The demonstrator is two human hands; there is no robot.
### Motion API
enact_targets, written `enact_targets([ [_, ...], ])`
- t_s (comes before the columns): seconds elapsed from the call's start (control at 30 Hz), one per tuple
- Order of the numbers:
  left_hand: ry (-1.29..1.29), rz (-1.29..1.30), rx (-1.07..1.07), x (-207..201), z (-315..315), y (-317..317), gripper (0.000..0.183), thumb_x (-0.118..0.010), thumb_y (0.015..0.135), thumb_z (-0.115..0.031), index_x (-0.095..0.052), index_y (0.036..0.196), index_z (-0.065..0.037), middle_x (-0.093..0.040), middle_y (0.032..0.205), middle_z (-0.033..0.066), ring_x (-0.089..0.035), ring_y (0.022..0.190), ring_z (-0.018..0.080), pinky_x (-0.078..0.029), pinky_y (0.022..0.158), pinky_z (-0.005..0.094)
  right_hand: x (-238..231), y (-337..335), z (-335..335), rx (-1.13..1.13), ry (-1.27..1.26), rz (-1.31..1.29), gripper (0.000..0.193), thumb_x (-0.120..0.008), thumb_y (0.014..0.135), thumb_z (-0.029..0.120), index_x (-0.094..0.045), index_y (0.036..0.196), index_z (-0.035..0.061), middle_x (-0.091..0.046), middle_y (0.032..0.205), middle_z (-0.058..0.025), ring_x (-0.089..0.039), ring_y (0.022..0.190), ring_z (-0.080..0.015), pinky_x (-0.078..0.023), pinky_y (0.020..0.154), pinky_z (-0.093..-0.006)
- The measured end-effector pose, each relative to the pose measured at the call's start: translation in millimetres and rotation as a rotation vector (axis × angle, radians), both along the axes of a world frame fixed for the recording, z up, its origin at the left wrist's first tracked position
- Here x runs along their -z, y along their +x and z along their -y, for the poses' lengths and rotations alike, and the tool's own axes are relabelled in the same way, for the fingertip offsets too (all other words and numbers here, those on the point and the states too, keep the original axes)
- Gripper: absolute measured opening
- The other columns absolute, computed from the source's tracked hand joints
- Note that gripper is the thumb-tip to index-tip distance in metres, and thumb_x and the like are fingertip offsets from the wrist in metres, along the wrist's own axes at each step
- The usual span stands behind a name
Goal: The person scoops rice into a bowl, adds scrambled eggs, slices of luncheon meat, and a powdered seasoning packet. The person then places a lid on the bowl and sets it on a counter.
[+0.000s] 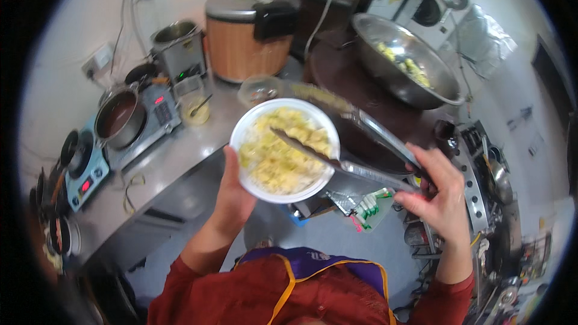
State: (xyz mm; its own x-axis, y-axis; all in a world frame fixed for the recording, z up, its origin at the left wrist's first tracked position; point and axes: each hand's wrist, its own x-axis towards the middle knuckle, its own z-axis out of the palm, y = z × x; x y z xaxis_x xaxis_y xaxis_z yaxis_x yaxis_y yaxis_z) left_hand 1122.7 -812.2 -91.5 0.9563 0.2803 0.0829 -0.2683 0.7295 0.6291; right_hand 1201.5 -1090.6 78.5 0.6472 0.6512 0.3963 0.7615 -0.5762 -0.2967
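Note:
My left hand (233,188) grips a round white bowl (242,184) by its left side, with the bowl raised in front of me. Pale yellow and light green chopped food (280,165) fills it, with some white, possibly rice, showing at the edge. In my right hand (438,189) is a pair of metal tongs (376,174), its arms spread apart. One scalloped arm reaches over the food; the other passes beyond the bowl's far right rim, its tip blurred. I see no food pinched between the tongs' tips.
Ahead right, a large steel bowl (442,93) holding similar food stands by a dark round surface (337,75). A rice cooker (247,48) is ahead. Leftward are a saucepan (122,117) on an induction cooker (159,117) and a clear container (194,108). A stove with knobs (472,195) stands right.

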Motion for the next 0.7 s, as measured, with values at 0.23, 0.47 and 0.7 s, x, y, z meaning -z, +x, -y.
enact_targets([
  [0.23, -0.003, -0.095, 0.046, 10, -8, 3, 0.069, -0.025, 0.098, -0.055, -0.025, 0.146, -0.006, -0.036, 0.147, 0.0112, -0.037, 0.134, 0.0248, -0.028, 0.111, 0.0383, -99, 113, 20, 0.6, -0.283, 0.218, 0.071, -0.065, 0.076, 0.059, -0.06, 0.115, -0.0011, -0.066, 0.099, -0.0202, -0.064, 0.093, -0.0347, -0.048, 0.078, -0.0412],
  [0.47, 0.127, -0.142, 0.213, 18, 4, -18, 0.07, -0.028, 0.098, -0.056, -0.025, 0.145, -0.005, -0.037, 0.145, 0.0132, -0.039, 0.132, 0.0266, -0.032, 0.108, 0.0396, -98, 178, 2, 0.671, -0.398, 0.071, 0.079, -0.059, 0.07, 0.074, -0.069, 0.09, -0.0022, -0.068, 0.089, -0.0206, -0.067, 0.087, -0.0324, -0.051, 0.076, -0.0411],
  [0.7, 0.587, -0.341, 0.367, 2, 68, -20, 0.064, -0.029, 0.1, -0.048, -0.029, 0.143, 0.0, -0.04, 0.141, 0.0203, -0.045, 0.125, 0.0316, -0.041, 0.103, 0.0431, -71, 124, 71, 0.54, -0.201, 0.345, 0.044, -0.067, 0.075, 0.045, -0.069, 0.081, 0.0017, -0.067, 0.084, -0.0189, -0.066, 0.082, -0.0349, -0.053, 0.073, -0.0441],
])
